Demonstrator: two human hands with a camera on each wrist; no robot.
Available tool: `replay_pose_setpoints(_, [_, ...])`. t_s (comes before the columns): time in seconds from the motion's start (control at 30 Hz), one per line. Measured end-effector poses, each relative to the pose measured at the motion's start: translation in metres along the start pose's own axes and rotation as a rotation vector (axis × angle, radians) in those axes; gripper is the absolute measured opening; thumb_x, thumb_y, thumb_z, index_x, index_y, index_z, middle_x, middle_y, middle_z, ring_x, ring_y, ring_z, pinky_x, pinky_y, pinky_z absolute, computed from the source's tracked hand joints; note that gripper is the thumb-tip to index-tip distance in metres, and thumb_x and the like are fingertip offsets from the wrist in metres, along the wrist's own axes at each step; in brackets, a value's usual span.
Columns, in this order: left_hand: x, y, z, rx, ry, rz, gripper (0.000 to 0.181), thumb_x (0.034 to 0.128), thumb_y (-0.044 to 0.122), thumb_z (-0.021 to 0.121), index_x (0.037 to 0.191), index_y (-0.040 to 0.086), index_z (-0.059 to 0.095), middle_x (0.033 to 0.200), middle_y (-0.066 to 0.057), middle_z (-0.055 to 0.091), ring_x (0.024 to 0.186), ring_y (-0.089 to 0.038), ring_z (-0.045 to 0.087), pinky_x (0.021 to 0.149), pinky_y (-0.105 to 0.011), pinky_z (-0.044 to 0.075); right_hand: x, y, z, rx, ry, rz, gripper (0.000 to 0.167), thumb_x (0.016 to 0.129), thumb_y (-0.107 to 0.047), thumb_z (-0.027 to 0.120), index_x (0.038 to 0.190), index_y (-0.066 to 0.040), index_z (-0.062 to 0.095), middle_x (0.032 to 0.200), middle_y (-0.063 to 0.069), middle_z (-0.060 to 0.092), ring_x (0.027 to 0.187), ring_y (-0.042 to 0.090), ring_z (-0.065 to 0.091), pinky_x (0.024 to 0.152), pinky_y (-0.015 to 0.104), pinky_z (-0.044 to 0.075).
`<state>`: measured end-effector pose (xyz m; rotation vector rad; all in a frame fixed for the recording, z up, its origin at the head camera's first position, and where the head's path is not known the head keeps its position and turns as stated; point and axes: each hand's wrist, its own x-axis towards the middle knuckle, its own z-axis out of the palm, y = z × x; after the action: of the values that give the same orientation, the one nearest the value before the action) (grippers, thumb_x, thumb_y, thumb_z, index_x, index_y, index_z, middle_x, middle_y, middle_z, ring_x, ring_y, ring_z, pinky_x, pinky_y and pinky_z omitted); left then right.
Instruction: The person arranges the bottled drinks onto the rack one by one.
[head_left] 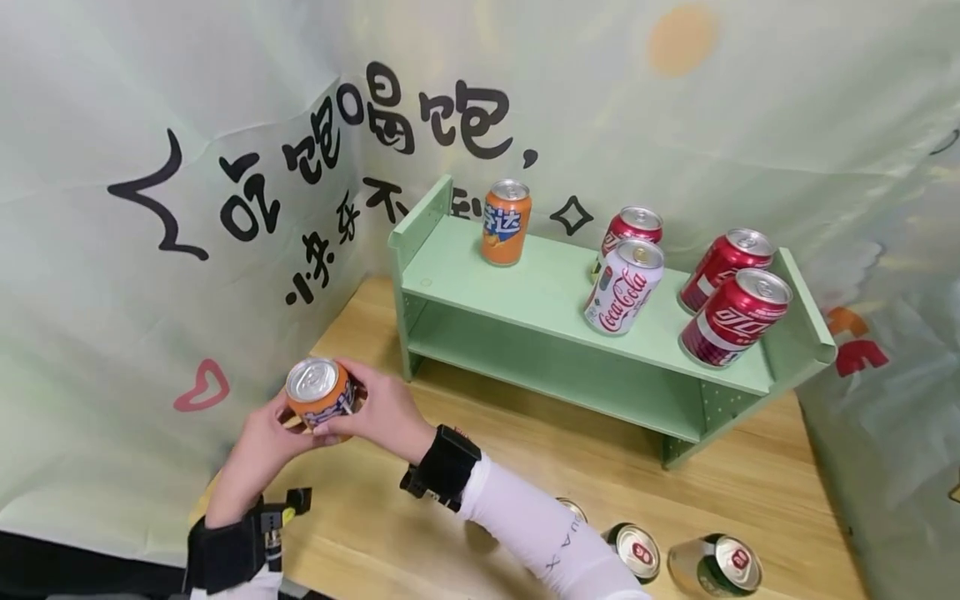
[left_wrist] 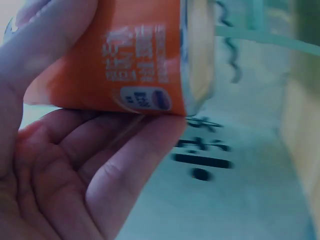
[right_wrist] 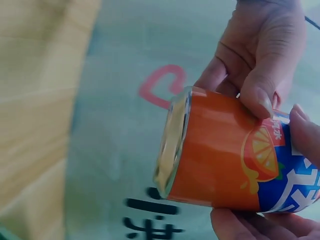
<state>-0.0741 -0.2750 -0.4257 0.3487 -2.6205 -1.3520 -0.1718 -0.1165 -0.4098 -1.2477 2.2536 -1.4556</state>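
An orange soda can with a blue label is held between both hands, above the table's left part. On its left side, my left hand grips it with thumb and fingers. From the other side my right hand holds it, the thumb across the front. The left wrist view has the can lying between the left thumb and the fingers below. Printed fruit shows on the can in the right wrist view, where the left thumb touches it. The can's bottom is off any surface.
A green two-tier shelf stands on the wooden table. On its top are another orange can, a white Coca-Cola can and several red cans. Near the right forearm stand more cans. A printed cloth hangs close on the left.
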Motion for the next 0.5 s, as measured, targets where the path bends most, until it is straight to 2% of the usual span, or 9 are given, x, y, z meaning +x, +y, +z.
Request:
replay_pose_setpoints(0.1, [-0.007,0.009,-0.008,0.014,0.007,0.012,0.060,0.0733,0.025,0.082,0.122,0.001,0.055,0.119,-0.021,0.062,0.103,-0.030,0.061,0.075,-0.021,0.052,-0.004,-0.011,-0.004,0.063,0.009,-0.028,0.080,0.067,-0.021,0.086,0.136,-0.009,0.048,0.128,0.006,0.060,0.109,0.009,0.060,0.087,0.012,0.047])
replay_pose_setpoints(0.23, [-0.002,0.024,-0.013,0.040,0.000,0.049,0.059,0.0721,0.028,0.083,0.119,0.002,0.057,0.117,-0.021,0.063,0.099,-0.029,0.063,0.072,-0.022,0.053,-0.003,-0.017,-0.017,0.112,0.028,-0.051,0.078,0.068,-0.018,0.086,0.136,-0.010,0.048,0.128,0.004,0.060,0.112,0.008,0.058,0.090,0.015,0.047])
replay_pose_setpoints(0.37, [0.003,0.032,-0.008,0.048,-0.010,0.090,0.059,0.0718,0.027,0.083,0.119,0.004,0.058,0.116,-0.019,0.064,0.099,-0.029,0.064,0.074,-0.025,0.054,-0.006,-0.013,-0.024,0.164,0.052,-0.054,0.077,0.068,-0.016,0.085,0.136,-0.011,0.049,0.128,0.005,0.060,0.113,0.008,0.057,0.091,0.017,0.048])
replay_pose_setpoints(0.5, [0.018,0.040,0.001,0.031,-0.037,0.137,0.057,0.0705,0.027,0.084,0.117,0.004,0.059,0.114,-0.018,0.065,0.099,-0.030,0.064,0.075,-0.031,0.056,-0.009,-0.009,-0.036,0.197,0.118,-0.060,0.077,0.067,-0.013,0.086,0.135,-0.009,0.050,0.126,0.008,0.061,0.112,0.014,0.060,0.090,0.019,0.049])
